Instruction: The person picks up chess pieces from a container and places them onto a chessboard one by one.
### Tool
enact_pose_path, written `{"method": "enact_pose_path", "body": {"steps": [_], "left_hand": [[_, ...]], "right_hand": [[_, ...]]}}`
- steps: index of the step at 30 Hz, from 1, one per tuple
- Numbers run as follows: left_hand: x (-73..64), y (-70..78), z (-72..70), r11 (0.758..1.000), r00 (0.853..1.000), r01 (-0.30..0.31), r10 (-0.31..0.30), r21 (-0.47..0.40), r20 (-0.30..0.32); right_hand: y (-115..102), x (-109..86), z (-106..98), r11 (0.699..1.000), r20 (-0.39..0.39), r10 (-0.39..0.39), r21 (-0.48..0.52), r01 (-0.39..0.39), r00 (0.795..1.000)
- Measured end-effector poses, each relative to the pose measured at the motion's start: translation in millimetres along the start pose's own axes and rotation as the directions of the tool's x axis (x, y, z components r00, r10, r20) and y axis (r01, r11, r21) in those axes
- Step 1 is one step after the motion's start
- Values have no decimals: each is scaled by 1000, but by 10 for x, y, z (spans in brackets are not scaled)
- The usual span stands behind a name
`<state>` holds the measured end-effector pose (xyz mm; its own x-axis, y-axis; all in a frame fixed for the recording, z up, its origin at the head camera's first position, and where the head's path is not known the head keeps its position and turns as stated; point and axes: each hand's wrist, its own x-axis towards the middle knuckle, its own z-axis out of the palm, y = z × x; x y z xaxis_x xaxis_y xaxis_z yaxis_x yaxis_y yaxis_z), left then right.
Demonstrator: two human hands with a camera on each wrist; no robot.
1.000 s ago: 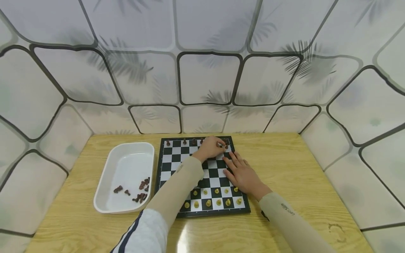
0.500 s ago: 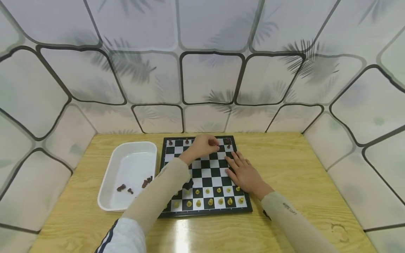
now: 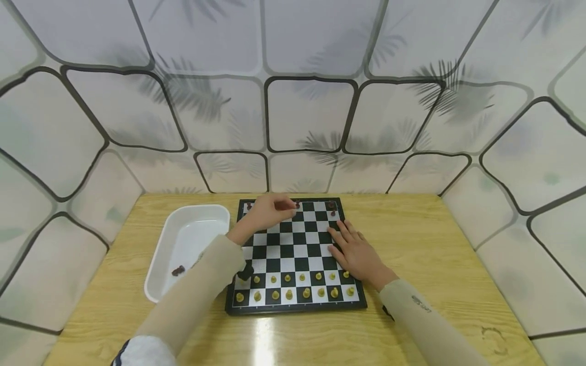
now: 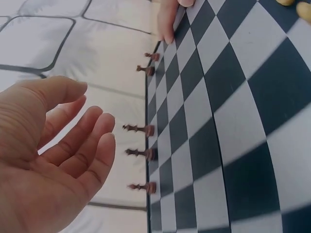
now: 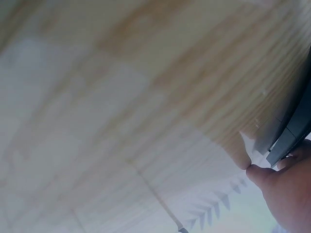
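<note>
My left hand [image 3: 267, 212] hovers over the far left part of a black-and-white chessboard [image 3: 300, 250], fingers loosely bent. In the left wrist view a gap shows between thumb and fingertips, with nothing held. Beyond them, several dark red-brown chess pieces, one of them a middle piece [image 4: 141, 129], stand upright along the far edge; in the head view this hand hides part of that row. At the far right corner stands a dark pawn [image 3: 333, 213], in front of another dark piece [image 3: 331, 204]. Fingers spread, my right hand [image 3: 356, 254] rests on the board's right edge.
Two rows of yellow chess pieces [image 3: 306, 292] line the near side of the board. A white tray [image 3: 157, 264] stands left of it, holding dark pieces [image 3: 177, 271]; my left forearm covers part of it. A patterned curtain [image 3: 311, 117] rises behind the wooden table [image 3: 412, 229].
From the dark pieces at the far right corner, my left hand has moved left along the back row, and its forearm now hides the tray's right part. My right hand stays on the board's edge.
</note>
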<state>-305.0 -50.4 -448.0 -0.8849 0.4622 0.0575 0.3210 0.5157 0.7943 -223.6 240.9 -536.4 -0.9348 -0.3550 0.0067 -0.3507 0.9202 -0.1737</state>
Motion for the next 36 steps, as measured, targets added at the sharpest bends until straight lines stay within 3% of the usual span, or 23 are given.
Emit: {"method": "enact_pose_path", "body": {"steps": [6,13,25,32,36], "left_hand": [[-168,-102,-166,999,999,-12,13,30,-37],[-348,-249,-359,996,997,59,-56,67,-48],[-659,-523,-656,994,996,78,-73,76,-59],[-887,-645,-821,988,998,23,-13,152,-69],[-1013,-683,-906,983,998,33,-22,181,-63]], "right_hand": [[3,-14,-2,1000,-8,-2,-2,2,1000],[40,-28,-2,1000,-17,-10,21,11,1000],[23,-18,16,1000,-2,-8,23,8,1000],[34,2,34,1000,2,-11,21,11,1000],[45,7,39,1000,4,-12,-3,12,1000]]}}
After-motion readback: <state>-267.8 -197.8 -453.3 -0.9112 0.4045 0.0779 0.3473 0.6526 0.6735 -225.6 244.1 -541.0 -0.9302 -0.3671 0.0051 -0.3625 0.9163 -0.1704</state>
